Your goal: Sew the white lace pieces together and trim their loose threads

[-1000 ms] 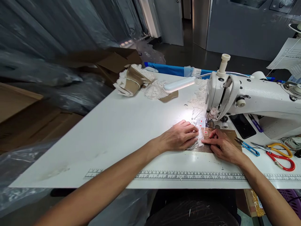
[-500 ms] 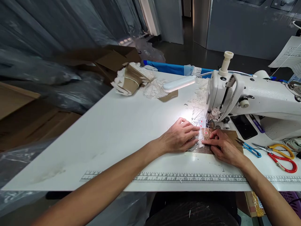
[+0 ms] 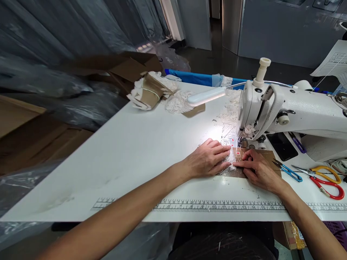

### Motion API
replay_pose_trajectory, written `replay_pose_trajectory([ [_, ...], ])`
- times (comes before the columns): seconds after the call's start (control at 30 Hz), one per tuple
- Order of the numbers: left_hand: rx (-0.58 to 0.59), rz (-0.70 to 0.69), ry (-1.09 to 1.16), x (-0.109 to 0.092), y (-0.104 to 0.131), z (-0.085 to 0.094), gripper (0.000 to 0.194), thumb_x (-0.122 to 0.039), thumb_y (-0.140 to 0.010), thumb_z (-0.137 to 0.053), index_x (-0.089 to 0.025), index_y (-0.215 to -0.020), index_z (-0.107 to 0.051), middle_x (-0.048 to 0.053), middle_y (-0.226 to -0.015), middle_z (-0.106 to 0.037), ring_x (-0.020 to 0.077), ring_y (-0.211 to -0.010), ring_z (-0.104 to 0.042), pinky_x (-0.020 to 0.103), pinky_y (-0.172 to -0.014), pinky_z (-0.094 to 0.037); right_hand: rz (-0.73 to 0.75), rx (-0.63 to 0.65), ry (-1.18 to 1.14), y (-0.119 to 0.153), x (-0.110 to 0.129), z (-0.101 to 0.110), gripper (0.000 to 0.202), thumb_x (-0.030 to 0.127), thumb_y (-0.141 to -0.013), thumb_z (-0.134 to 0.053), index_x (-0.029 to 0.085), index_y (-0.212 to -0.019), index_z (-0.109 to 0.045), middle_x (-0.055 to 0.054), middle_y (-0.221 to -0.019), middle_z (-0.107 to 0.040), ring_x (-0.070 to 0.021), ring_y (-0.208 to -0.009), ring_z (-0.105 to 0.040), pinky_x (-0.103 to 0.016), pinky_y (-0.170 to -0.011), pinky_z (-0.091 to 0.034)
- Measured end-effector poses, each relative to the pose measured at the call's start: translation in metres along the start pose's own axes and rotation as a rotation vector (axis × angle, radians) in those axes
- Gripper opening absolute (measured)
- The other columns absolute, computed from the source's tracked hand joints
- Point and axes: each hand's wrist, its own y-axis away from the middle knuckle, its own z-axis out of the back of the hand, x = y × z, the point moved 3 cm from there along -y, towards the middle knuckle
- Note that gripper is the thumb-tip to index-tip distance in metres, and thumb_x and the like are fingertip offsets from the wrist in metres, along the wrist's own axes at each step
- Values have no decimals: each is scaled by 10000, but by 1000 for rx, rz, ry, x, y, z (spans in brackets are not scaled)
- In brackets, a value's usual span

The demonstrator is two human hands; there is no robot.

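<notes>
White lace (image 3: 231,159) lies on the bench (image 3: 121,162) right in front of the needle area (image 3: 240,142) of the sewing machine (image 3: 311,112), with brown sheet (image 3: 275,162) beside and partly under it. Small red marks show near the needle; can't read what they are. Left hand (image 3: 210,159) is palm down on the lace, fingers extended, slightly bent and close together, pressing rather than gripping. Right hand (image 3: 257,169) sits over the brown sheet, index finger straight out to the lace edge, other fingers curled; can't tell if thumb and fingers pinch anything. Hands are apart but near, one each side of the lace edge, probably so it stays flat and doesn't skew. Lamp (image 3: 207,96) hangs low left of the machine head, bright patch falling by the needle, presumably for a good view of fine mesh. More lace (image 3: 229,119) lies behind the needle. Blue snips (image 3: 291,172) and scissors (image 3: 311,172) lie right of the right hand, likely for short reach; phone (image 3: 282,146) is close to the machine. Tied bundle (image 3: 150,94) sits at the far edge, well apart from the hands. Printed ruler (image 3: 203,207) runs along the near edge, partly hidden by the forearms.
</notes>
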Motion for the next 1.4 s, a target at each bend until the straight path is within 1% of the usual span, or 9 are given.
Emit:
replay_pose_trajectory([
  [0.1,33,-4,-29,0,1,-1,344,-393,-1021,-429,-155,-1041,-677,89,-1108,-732,209,-798,-606,351,-681,-452,-3,13,10,-1,1,1,390,99,-905,-538,309,-1167,-737,-70,-1008,-577,-203,-940,-561,-380,-841,-488],
  [0.4,31,-41,-106,-5,-2,3,355,-348,-1040,-384,-125,-1023,-660,93,-1092,-734,202,-748,-587,350,-667,-439,11,52,16,0,0,4,371,132,-926,-544,317,-1191,-725,-71,-1036,-558,-200,-972,-555,-388,-900,-495],
  [0.73,48,-63,-154,-7,-5,4,281,-329,-1019,-416,-198,-1039,-663,70,-1085,-727,198,-736,-578,377,-687,-376,7,60,23,-3,2,6,360,132,-933,-527,309,-1168,-735,-67,-1018,-573,-195,-979,-553,-384,-903,-496],
  [0.97,47,-16,-97,-9,-7,5,261,-282,-1027,-409,-176,-1078,-641,80,-1096,-733,210,-783,-614,418,-765,-394,16,38,54,-1,3,5,390,103,-905,-535,309,-1168,-735,-71,-1026,-576,-202,-964,-556,-389,-896,-493],
  [1.13,12,12,-151,-15,-6,4,228,-243,-1019,-430,-140,-1046,-632,100,-1126,-720,226,-809,-608,412,-774,-427,15,38,129,1,7,4,378,126,-912,-527,302,-1184,-720,-83,-1040,-577,-214,-961,-559,-393,-873,-505],
  [1.2,33,13,-171,-14,-8,2,227,-238,-1020,-429,-141,-1057,-631,107,-1145,-709,225,-825,-605,402,-769,-443,15,32,169,2,8,2,376,131,-911,-522,282,-1203,-705,-95,-1049,-578,-228,-968,-560,-408,-871,-509],
  [1.27,93,-3,-178,-9,-12,-2,236,-233,-1024,-417,-144,-1059,-633,111,-1143,-700,219,-832,-606,395,-773,-456,4,27,202,1,8,1,386,131,-916,-503,265,-1231,-681,-105,-1061,-581,-237,-967,-562,-415,-860,-520],
  [1.33,156,-41,-176,-2,-19,-7,255,-227,-1028,-399,-139,-1044,-638,119,-1123,-694,215,-834,-608,394,-779,-460,-22,16,227,-1,7,0,393,127,-919,-482,246,-1248,-662,-115,-1068,-581,-237,-945,-566,-412,-839,-536],
  [1.4,179,-88,-165,6,-25,-10,278,-225,-1031,-385,-129,-1016,-645,125,-1079,-694,216,-830,-610,387,-764,-456,-49,2,238,-3,7,-1,399,118,-911,-475,230,-1251,-650,-121,-1066,-579,-234,-923,-570,-407,-823,-551],
])
